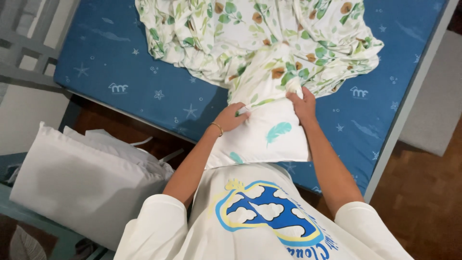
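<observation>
A person in a white T-shirt with a blue-and-yellow cloud emblem stands at the edge of a bed, working a white pillow into a leaf-print pillowcase. The pillow, plain white with small teal feather motifs, lies at the near edge of the blue star-patterned mattress, its near end bare and its far end swallowed by the case. The left hand, a thin bracelet at the wrist, is clenched on the case's opening at the pillow's left side; the right hand grips the gathered fabric at the right. The pillow's long axis runs away from the person toward the bunched cloth beyond. A white folded cushion rests to the left, off the bed.
</observation>
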